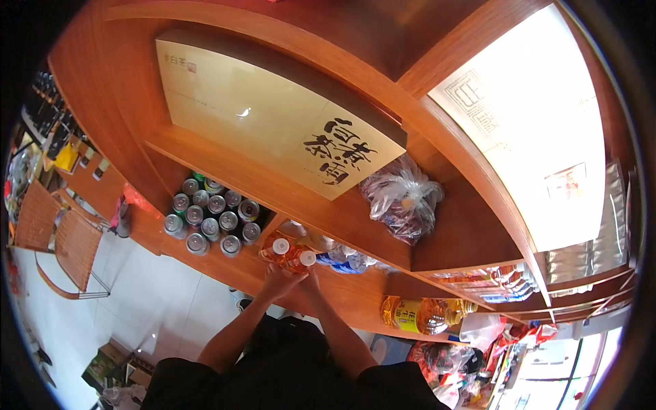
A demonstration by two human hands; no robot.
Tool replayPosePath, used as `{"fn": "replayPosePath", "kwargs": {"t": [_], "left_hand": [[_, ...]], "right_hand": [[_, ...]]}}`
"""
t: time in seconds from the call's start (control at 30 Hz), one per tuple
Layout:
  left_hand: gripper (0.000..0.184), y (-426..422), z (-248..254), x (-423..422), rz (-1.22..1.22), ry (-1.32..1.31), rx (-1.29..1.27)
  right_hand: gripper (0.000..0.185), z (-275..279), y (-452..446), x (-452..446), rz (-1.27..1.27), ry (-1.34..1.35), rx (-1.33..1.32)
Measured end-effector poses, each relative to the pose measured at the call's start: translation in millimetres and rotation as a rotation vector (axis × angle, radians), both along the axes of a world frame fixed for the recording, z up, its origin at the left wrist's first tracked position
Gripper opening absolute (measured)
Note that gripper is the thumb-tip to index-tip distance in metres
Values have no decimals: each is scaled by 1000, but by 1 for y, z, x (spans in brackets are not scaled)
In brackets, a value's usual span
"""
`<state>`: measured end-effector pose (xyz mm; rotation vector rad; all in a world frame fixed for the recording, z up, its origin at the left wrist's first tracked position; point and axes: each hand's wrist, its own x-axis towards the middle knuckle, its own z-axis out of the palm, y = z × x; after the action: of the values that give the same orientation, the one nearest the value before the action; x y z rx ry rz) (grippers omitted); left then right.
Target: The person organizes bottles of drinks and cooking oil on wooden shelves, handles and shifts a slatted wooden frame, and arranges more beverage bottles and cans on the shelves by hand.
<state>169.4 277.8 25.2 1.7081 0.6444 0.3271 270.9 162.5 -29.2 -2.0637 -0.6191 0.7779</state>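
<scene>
Down at the low wooden shelf (236,270), in the head view, both bare hands are right up at a pair of orange-red drink bottles (303,259) with white caps! Left hand (279,280) is pressed in at the near side of the pair, right hand (311,276) just beside it, against the bottle nearer the person; fingers are largely hidden, so I can't tell how firmly either one is closed. Those two bottles stand side by side at the front of a compartment, and look left: a tight cluster of drink cans (227,220), silver tops up, just past the divider! Right of the bottles, blue-labelled clear bottles (345,261) sit packed under the board, and further along come jugs of golden cooking oil (430,316), yellow label showing. Up above, a big gold box (266,102) with black calligraphy leans across the upper shelf, a knotted clear plastic bag (406,198) next to it! Far left, a woven chair (76,249) stands on the pale tiled floor (160,297)
</scene>
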Motion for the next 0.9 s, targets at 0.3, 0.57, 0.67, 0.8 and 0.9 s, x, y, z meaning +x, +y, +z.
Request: {"fn": "replayPosePath", "kwargs": {"t": [0.3, 0.57, 0.67, 0.8, 0.9], "left_hand": [[77, 4, 8, -1, -102, -29, -293], [64, -7, 20, 0, -309, 515, -424], [57, -41, -36, 1, -327, 529, -467], [38, -133, 28, 4, -553, 360, -446], [29, -203, -2, 12, -671, 433, -423]], "right_hand": [[42, -16, -20, -40, 184, -17, -53], [39, -43, -93, -58, 151, 440, 20], [31, -30, -124, -42, 146, 316, -15], [23, -47, -181, -20, 369, -466, -237], [18, -23, -239, -13, 188, -539, -35]]}}
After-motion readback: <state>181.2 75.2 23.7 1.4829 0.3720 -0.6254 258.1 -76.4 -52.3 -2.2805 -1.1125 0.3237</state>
